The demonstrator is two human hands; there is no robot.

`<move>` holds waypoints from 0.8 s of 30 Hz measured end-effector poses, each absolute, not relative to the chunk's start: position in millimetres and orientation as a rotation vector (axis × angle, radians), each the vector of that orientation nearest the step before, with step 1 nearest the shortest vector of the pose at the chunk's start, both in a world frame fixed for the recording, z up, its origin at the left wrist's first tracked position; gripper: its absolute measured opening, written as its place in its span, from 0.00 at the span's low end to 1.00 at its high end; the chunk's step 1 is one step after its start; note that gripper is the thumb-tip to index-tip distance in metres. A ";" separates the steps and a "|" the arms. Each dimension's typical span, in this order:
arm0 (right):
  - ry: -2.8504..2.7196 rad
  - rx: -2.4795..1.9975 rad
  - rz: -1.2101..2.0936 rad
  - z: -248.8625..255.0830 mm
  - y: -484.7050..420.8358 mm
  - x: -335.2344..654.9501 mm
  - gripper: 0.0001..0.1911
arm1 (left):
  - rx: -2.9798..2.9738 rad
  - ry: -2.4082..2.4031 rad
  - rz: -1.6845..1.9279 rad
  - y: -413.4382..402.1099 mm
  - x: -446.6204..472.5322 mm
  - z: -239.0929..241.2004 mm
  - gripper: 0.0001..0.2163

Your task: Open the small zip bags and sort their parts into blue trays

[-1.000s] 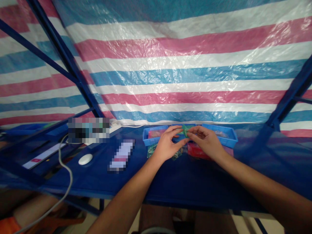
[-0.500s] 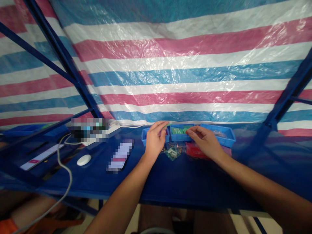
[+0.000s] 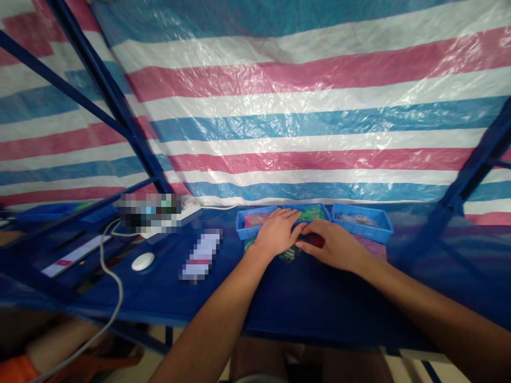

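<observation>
Now the left hand [image 3: 278, 232] stretches palm-down by the bins [image 3: 246, 233], fingers extended, while the right hand [image 3: 334, 243] curls, thumb and forefinger slightly apart; whether either grips anything is unclear. The bag [image 3: 289, 255] lies beneath them on the table [image 3: 319, 303]; both hands sit closer together than half a second ago.

On my feed I read a makeshift workshop. Striped plastic sheeting [image 3: 303, 125] walls off the upper frame; blue metal posts [image 3: 96, 80] upper left. Blue counter [image 3: 287, 306] spans the lower half, small blue parts bins [image 3: 373, 232] near centre. Another person's orange garment [image 3: 18, 369], lower left.
</observation>
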State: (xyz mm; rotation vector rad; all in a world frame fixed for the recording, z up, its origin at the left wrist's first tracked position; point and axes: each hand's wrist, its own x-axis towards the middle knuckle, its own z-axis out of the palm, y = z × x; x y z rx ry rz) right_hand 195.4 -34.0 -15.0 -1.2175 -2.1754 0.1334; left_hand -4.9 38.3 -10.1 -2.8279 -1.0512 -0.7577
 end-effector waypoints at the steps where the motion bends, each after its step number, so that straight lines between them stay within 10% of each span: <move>1: -2.215 -1.214 0.144 -15.0 -34.7 195.7 0.19 | -2.826 -1.050 -0.777 36.0 -7.0 -10.0 0.23; 7: -2.392 -1.187 0.318 -11.2 -35.4 207.6 0.36 | -2.827 -1.028 -1.145 21.6 -17.9 -7.9 0.19; 15: -2.442 -1.165 0.302 -3.4 -32.9 211.1 0.14 | -2.773 -0.992 -1.563 17.2 -14.6 -2.3 0.13; 24: -2.278 -1.079 0.196 -8.6 -27.0 212.5 0.17 | -2.850 -0.930 -1.466 10.4 -10.7 -3.5 0.12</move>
